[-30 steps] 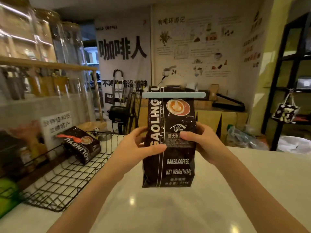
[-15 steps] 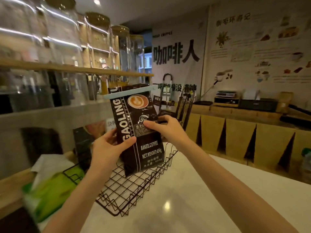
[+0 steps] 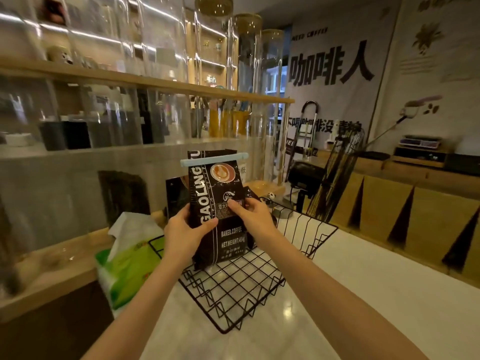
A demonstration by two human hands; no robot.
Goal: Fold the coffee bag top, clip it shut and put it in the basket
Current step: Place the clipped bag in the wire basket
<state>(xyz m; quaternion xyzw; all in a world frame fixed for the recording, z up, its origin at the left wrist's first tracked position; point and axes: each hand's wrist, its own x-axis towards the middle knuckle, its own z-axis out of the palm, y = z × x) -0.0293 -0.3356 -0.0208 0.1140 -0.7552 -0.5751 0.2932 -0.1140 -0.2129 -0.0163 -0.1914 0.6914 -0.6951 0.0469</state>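
Bag (image 3: 217, 203) upright, clip (image 3: 214, 159) topmost

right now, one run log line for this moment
stage: placing | coffee bag: upright, clip on folded top, over basket | left hand, right hand: both grip bag | release: pending

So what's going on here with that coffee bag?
A person holds a dark coffee bag upright in both hands, left hand and right hand gripping its sides. A pale blue clip already seals the top. The bag is over the black wire basket on the counter, not yet released.
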